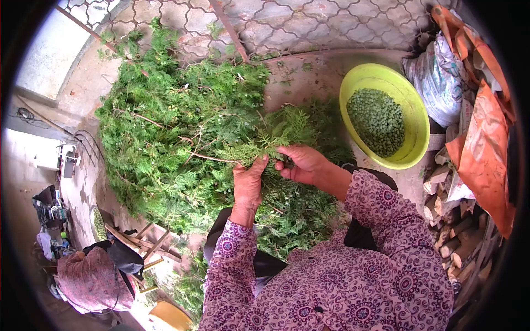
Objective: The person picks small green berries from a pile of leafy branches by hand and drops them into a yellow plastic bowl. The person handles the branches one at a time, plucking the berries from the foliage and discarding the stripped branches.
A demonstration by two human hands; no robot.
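My left hand (248,185) is closed around a leafy conifer branch (243,151), thumb on top, just above the pile. Close beside it, my right hand (303,164) has its fingers bent together at the same branch's foliage; any small piece between the fingertips is too small to make out. Under and beyond both hands spreads a large heap of cut conifer branches (165,127), feathery green with thin brown stems and small pale-green dots among the leaves. To the right of the heap a yellow-green basin (417,118) holds many small round green cones or seeds (376,121).
A wire mesh fence (331,27) closes off the far side. At right are a white sack (436,83), an orange sheet (486,160) and stacked firewood (461,243). Another person (96,278) sits at lower left near a wooden frame (152,243) and a yellow tub (170,315).
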